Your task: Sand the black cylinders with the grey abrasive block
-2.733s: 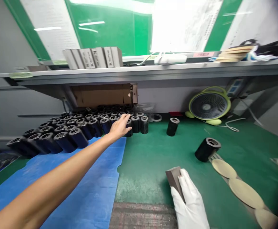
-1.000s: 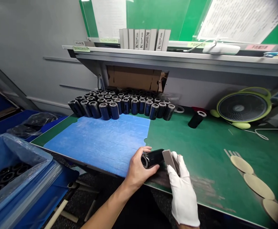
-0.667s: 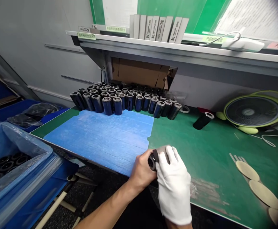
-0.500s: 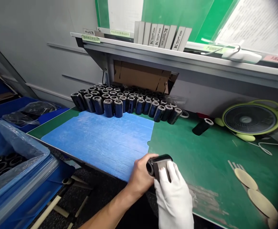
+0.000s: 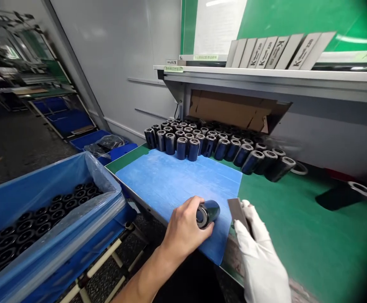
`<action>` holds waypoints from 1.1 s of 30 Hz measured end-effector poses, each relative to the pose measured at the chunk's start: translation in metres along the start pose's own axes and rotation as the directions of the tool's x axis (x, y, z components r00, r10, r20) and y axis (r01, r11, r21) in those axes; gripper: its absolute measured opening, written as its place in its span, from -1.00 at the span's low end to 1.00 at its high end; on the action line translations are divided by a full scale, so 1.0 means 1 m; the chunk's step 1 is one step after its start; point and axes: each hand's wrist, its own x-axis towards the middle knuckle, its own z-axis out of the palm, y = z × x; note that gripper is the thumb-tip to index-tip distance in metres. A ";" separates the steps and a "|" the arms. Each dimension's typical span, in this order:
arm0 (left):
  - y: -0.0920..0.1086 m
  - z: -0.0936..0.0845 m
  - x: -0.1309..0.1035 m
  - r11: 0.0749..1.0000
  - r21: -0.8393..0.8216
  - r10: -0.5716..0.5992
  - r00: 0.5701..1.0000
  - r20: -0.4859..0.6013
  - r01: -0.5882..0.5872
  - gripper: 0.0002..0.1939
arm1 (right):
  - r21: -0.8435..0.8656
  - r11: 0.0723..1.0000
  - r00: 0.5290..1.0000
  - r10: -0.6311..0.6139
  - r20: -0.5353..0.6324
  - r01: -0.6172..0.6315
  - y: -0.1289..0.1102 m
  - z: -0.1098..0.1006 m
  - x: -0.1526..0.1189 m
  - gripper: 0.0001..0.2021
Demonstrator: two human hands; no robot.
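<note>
My bare left hand is wrapped around a glossy black cylindrical housing, tilted so its ringed end faces me. To its right, my white-gloved right hand grips a flat grey-brown sanding block between thumb and fingers. A gap separates the block from the housing. Both hands are over the near edge of the blue mat. Several rows of similar black housings stand upright at the back of the bench.
At the left, a blue plastic-lined bin holds many black housings. One more housing is on the green bench top at right. Above runs a shelf with several grey boxes.
The sanding block has come away from the housing, and my right hand has moved right with it. My left hand still holds the housing. The view has turned left, showing more of the bin.
</note>
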 end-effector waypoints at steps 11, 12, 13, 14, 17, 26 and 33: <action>0.015 0.011 0.014 1.000 -0.021 -0.018 0.995 0.098 0.020 -0.56 | -0.025 1.000 1.000 -0.004 -0.017 0.003 0.015 -0.005 -0.008 -0.39; 0.013 0.011 0.013 0.997 -0.067 -0.030 0.994 0.104 0.037 -0.53 | -0.064 0.998 0.999 -0.014 -0.034 0.012 0.022 -0.006 -0.009 -0.38; 0.012 0.012 0.012 0.993 -0.109 -0.033 0.994 0.106 0.044 -0.51 | -0.118 0.992 0.998 -0.041 -0.055 0.034 0.029 -0.004 -0.011 -0.38; 0.010 0.013 0.011 0.988 -0.147 -0.032 0.995 0.100 0.046 -0.50 | -0.189 0.978 0.992 -0.103 -0.066 0.089 0.035 -0.001 -0.013 -0.37; 0.008 0.018 0.005 0.975 -0.221 -0.024 0.999 0.046 0.033 -0.55 | -0.428 0.809 0.893 -0.450 -0.006 0.404 0.044 0.014 -0.013 -0.43; 0.008 0.020 -0.001 0.961 -0.277 0.013 1.000 0.019 -0.007 -0.66 | -0.619 0.537 0.755 -0.639 0.146 0.574 0.022 0.029 0.001 -0.63; 0.004 0.022 -0.006 0.952 -0.304 0.037 0.999 0.003 -0.034 -0.66 | -0.605 0.564 0.780 -0.605 0.161 0.562 0.004 0.033 0.000 -0.66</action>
